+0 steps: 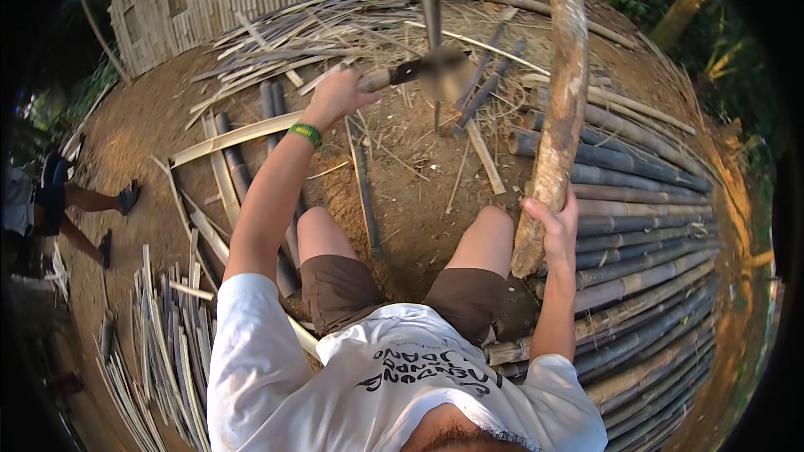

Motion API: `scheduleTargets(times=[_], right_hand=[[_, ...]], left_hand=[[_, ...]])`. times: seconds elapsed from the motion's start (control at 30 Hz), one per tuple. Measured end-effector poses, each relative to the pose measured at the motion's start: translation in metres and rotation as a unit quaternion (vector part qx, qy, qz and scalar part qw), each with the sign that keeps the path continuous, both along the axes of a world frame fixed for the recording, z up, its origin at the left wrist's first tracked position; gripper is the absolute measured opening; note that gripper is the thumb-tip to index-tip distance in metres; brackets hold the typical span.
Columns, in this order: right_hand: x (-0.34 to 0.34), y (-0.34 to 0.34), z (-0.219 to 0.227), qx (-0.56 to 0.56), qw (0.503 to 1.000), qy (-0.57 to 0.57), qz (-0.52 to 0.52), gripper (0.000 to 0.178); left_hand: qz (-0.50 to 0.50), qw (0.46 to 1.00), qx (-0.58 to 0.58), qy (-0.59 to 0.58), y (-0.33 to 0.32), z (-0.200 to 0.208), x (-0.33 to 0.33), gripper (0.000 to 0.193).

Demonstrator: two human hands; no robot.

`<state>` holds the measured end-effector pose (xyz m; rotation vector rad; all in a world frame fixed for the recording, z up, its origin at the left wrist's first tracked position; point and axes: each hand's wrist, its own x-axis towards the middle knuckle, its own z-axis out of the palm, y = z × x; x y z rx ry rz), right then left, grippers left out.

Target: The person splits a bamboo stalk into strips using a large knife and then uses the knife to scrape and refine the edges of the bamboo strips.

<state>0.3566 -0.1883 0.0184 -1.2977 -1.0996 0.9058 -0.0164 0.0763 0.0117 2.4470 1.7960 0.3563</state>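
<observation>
My left hand [335, 99] is closed round the wooden handle of a machete [408, 72], held out in front of me with its dark blade pointing right. The blade meets an upright narrow pole [430, 0], and a smeared pale patch there hides the exact contact. In my right hand [559, 226] is a thick, rough wooden club [563, 109], gripped near its lower end. It rises upward and away from me, its far end cut off by the picture's top edge. Between my bent knees a split bamboo strip [363, 184] lies on the dirt.
Dark bamboo poles [645, 234] are stacked along my right. Split strips [172, 343] lie in a bundle at lower left, and more strips [285, 50] are heaped ahead. Beyond stands a woven bamboo wall [184, 0]. Another person's leg [92, 198] shows at far left.
</observation>
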Motion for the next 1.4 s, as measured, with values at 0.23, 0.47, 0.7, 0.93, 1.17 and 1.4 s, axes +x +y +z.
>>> scheduleTargets(times=[0.23, 0.47, 0.7, 0.93, 1.17, 1.4], right_hand=[[0.002, 0.032, 0.067, 0.150, 0.988, -0.024, -0.017, 0.051], [-0.021, 0.099, -0.008, 0.188, 0.972, -0.128, -0.066, 0.062], [0.011, 0.099, -0.053, -0.138, 0.977, -0.163, 0.014, 0.064], [0.030, 0.091, 0.016, 0.105, 0.987, -0.108, -0.054, 0.057], [0.069, 0.106, -0.047, 0.114, 0.979, -0.101, -0.133, 0.059], [0.092, 0.056, 0.023, 0.242, 0.966, -0.018, -0.090, 0.047]], left_hand=[[0.023, 0.997, -0.022, -0.074, 0.005, -0.037, 0.038, 0.063], [0.055, 0.991, -0.008, -0.122, 0.023, -0.055, 0.048, 0.058], [0.050, 0.994, -0.038, -0.088, 0.028, -0.060, 0.072, 0.057], [0.014, 0.998, 0.007, -0.068, 0.031, -0.072, 0.097, 0.057], [-0.024, 0.997, 0.017, -0.066, 0.029, -0.087, 0.144, 0.057], [-0.021, 0.999, 0.010, -0.040, 0.037, -0.069, 0.142, 0.058]])
